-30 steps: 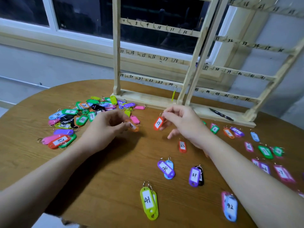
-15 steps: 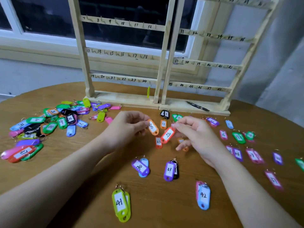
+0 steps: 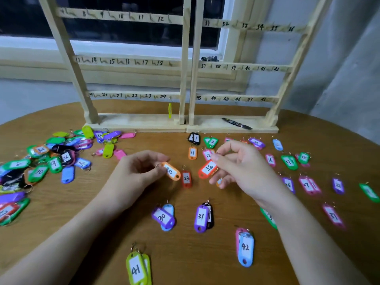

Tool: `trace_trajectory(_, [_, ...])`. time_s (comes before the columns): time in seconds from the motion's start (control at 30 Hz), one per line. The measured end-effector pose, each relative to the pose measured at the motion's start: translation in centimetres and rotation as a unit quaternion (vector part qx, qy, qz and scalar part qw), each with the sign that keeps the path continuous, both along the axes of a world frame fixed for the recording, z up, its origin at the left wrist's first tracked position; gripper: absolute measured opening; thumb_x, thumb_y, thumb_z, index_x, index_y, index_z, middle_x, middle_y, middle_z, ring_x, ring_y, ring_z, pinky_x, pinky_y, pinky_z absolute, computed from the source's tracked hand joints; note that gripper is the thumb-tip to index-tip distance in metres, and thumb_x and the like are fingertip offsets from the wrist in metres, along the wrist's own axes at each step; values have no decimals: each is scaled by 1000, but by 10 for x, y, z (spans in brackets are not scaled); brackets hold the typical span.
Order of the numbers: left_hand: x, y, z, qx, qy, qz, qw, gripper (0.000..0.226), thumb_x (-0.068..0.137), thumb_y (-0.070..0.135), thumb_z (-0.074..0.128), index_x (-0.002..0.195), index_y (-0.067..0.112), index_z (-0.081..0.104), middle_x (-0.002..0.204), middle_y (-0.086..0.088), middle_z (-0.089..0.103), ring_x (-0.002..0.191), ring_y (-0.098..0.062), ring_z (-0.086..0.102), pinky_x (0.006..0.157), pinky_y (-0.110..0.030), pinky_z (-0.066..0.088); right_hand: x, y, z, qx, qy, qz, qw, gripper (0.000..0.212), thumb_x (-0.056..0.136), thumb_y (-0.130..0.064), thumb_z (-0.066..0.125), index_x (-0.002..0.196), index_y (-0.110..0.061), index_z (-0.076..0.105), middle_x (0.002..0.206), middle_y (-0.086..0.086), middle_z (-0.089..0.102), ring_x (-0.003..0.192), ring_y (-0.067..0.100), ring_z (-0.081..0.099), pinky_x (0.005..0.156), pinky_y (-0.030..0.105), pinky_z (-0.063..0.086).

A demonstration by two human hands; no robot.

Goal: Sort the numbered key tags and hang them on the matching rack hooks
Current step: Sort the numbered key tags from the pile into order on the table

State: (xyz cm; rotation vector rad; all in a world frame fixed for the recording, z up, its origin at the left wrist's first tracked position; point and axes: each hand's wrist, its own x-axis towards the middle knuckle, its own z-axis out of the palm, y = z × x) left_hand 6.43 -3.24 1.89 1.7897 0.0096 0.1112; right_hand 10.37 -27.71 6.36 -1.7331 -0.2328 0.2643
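Two tags were pinched at once: I saw the left hand gripping the orange tag at its ring end, the right hand the red 29 tag by its top.

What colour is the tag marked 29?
Red, with a white label; the tag marked 29 shows in the head view.

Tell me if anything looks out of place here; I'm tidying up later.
A black marker pen lies on the rack's base, not among the tags. One yellow tag hangs alone under hook 24.
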Motion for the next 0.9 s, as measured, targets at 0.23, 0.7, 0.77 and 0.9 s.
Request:
trace_trajectory(0.23, [21,-8,13,32,-11,-22,999,8,85,7,72,91,3,68,86,-12,76,79,-14,71,72,-23,54,31,-56,28,-59,-69,-109,990,15,87,0,75,93,-2,61,69,17,73,52,16,67,46,20,50])
trace_trajectory(0.7, [139,-144,48,160,-17,-160,974,4,90,13,74,88,15,72,83,8,77,79,-1,71,70,-13,48,53,-177,18,-179,-100,-221,954,14,94,-11,70,87,-22,74,72,-5,73,45,6,56,49,18,45])
trace_trajectory(0.77, [155,-168,47,171,-18,-177,969,3,89,10,75,88,12,73,81,5,77,75,-2,71,67,-12,49,52,-191,17,-176,-101,-235,951,13,94,-9,69,88,-20,74,74,-3,74,44,2,55,46,14,44])
trace_trajectory(0.9, [187,-213,43,183,-17,-200,962,5,88,9,76,87,13,73,79,4,77,71,-4,70,69,-19,50,52,-214,10,-171,-89,-258,947,10,94,-12,69,95,-21,74,80,-3,74,51,-1,61,47,13,45])
